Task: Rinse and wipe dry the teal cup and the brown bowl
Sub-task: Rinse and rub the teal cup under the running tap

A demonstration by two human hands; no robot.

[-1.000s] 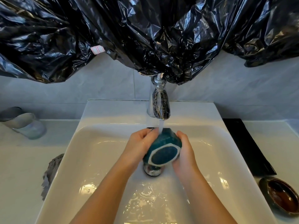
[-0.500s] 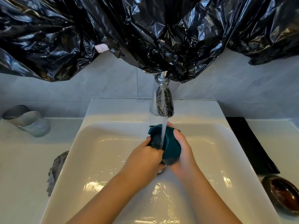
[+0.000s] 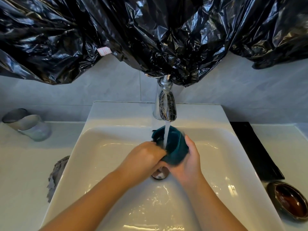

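A big black plastic sheet (image 3: 150, 39) hangs over the wall and hides the top of the tap (image 3: 166, 109). A small white sticker (image 3: 104, 51) is stuck on it. Water (image 3: 166, 135) runs down from the tap into the white sink (image 3: 108, 147). A bit of the drain (image 3: 160, 175) shows between the two wrists, and the hands hide the rest.

At the back left of the counter (image 3: 25, 164) stand the glasses (image 3: 35, 129), one just behind the other. A grey cloth (image 3: 56, 174) lies against the sink's left edge. A black mat (image 3: 255, 150) lies along the sink's right edge. The bowl (image 3: 288, 200) sits just in front of the mat, near the counter's right edge. It is brown and shiny, right way up, and no hand touches it.

There is one cup, one bowl, one cloth, one mat, two glasses and two hands.

The cup (image 3: 175, 150) is in the middle of the sink, held up above the drain and right under the tap. It is teal, dark inside, with a thin pale line round the rim. It is tipped so its mouth faces the tap, and the water falls into it.

The right hand (image 3: 188, 162) wraps round the cup's right side and bottom. The left hand (image 3: 146, 157) curls its fingers at the cup's left rim. They seem to reach inside, but the water and blur make that hard to tell.
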